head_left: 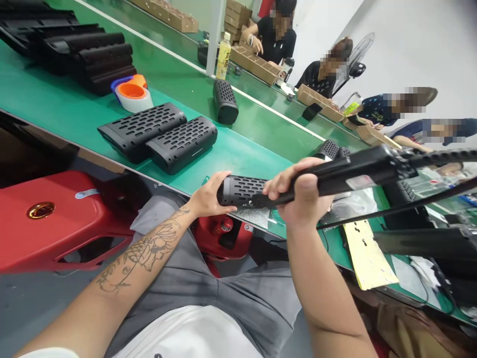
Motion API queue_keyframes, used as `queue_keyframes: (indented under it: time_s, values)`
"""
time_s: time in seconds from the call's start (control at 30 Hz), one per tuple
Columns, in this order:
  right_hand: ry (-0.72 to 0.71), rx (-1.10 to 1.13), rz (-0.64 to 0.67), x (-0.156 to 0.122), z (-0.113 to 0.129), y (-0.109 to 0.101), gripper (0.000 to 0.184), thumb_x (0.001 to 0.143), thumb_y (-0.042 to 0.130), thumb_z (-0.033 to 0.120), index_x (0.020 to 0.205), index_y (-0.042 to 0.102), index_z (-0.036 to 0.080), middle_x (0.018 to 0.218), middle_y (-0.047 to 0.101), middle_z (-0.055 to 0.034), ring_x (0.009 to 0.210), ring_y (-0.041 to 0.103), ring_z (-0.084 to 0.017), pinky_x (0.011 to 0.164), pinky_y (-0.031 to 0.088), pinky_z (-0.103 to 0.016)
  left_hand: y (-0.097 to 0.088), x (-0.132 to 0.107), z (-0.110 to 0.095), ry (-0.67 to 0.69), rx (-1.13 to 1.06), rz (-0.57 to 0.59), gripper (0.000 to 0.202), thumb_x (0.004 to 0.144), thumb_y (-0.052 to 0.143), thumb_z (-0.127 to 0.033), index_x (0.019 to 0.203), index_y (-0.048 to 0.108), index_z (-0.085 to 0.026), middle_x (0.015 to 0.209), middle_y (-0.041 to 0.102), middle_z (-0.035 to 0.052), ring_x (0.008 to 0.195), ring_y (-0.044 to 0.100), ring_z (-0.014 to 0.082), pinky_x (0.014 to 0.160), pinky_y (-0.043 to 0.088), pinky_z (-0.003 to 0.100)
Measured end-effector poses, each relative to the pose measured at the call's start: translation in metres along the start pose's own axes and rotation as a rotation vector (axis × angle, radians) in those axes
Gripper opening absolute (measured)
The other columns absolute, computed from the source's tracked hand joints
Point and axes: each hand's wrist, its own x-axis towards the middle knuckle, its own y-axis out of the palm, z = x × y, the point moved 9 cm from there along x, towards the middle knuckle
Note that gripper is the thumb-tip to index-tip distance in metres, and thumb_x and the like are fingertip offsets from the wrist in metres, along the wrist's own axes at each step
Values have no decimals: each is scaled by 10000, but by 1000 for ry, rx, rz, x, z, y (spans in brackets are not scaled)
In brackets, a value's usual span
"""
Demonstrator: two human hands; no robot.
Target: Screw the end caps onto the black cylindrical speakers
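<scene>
At the bench's near edge, my left hand (209,195) grips the end of a black casing with slotted holes (246,187). My right hand (303,199) is wrapped round a black electric screwdriver (357,171), held nearly level with its tip end toward the casing's right part. The right fingers and the tool hide that end, so whether the tip touches a screw is not visible. A coiled cable (443,157) runs from the back of the screwdriver. Left of my hands, two similar slotted casings (143,127) lie side by side on the green mat (249,149).
Another slotted casing (225,102) stands farther back, near a yellow drink bottle (223,57). A tape dispenser (133,94) and black shells (100,57) are at left. A yellow sheet (368,256) lies at right. Red stools (67,219) are below. Several co-workers sit across the bench.
</scene>
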Motion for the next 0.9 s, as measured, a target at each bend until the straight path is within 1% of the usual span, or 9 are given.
queue_keyframes:
  time_s: [0.07, 0.17, 0.4, 0.53, 0.63, 0.73, 0.8, 0.9]
  values:
    - [30, 2, 28, 2, -13, 19, 544, 977, 1050, 755, 1047, 735, 316, 630, 653, 117, 438, 617, -134, 496, 633, -303, 1, 0, -1, -1, -16, -2, 1242, 936, 1087, -695, 1917, 497, -213, 1819, 681, 267, 1717, 704, 508, 1459, 613, 675]
    - [59, 8, 46, 4, -26, 31, 554, 964, 1062, 750, 1035, 733, 310, 644, 662, 112, 454, 608, -128, 507, 634, -303, 4, 1, -2, 2, -36, -2, 1246, 944, 1080, -708, 1919, 487, -208, 1824, 678, 278, 1722, 696, 518, 1444, 623, 698]
    - [137, -11, 66, -3, -45, 35, 588, 951, 1085, 712, 1014, 658, 313, 641, 645, 118, 451, 585, -135, 486, 605, -315, 7, 1, -3, 47, -41, -20, 1281, 921, 1113, -671, 1929, 461, -223, 1806, 689, 275, 1704, 711, 514, 1430, 636, 696]
    - [168, -24, 137, -8, -49, 40, 589, 948, 1093, 693, 985, 645, 313, 633, 640, 120, 455, 599, -137, 512, 615, -325, 8, 1, -2, 46, -34, -34, 1305, 896, 1125, -686, 1928, 469, -229, 1796, 699, 265, 1688, 728, 516, 1413, 652, 688]
    - [212, -43, 210, -10, -53, 45, 619, 925, 1094, 726, 937, 631, 316, 616, 640, 112, 459, 596, -147, 526, 625, -348, 8, 2, -2, 26, -26, -25, 1306, 883, 1128, -694, 1919, 484, -229, 1791, 707, 257, 1682, 733, 512, 1406, 661, 675]
    - [243, -54, 283, -11, -58, 51, 620, 937, 1075, 725, 852, 614, 320, 601, 639, 97, 462, 577, -155, 533, 628, -371, 9, 2, -1, -24, -5, 0, 1301, 877, 1133, -676, 1913, 486, -228, 1801, 704, 258, 1701, 717, 511, 1425, 642, 681]
    - [252, -46, 303, -11, -59, 53, 615, 945, 1065, 726, 813, 620, 321, 592, 636, 90, 461, 563, -156, 526, 615, -371, 10, 3, 0, -54, 6, 21, 1308, 864, 1142, -659, 1910, 486, -226, 1808, 700, 260, 1712, 706, 513, 1441, 623, 695]
    - [272, -58, 295, -11, -61, 53, 676, 898, 1062, 826, 792, 624, 321, 582, 636, 85, 473, 572, -162, 525, 602, -365, 8, 3, 2, -64, 5, 28, 1287, 857, 1139, -645, 1895, 501, -230, 1807, 705, 252, 1707, 710, 503, 1452, 613, 692]
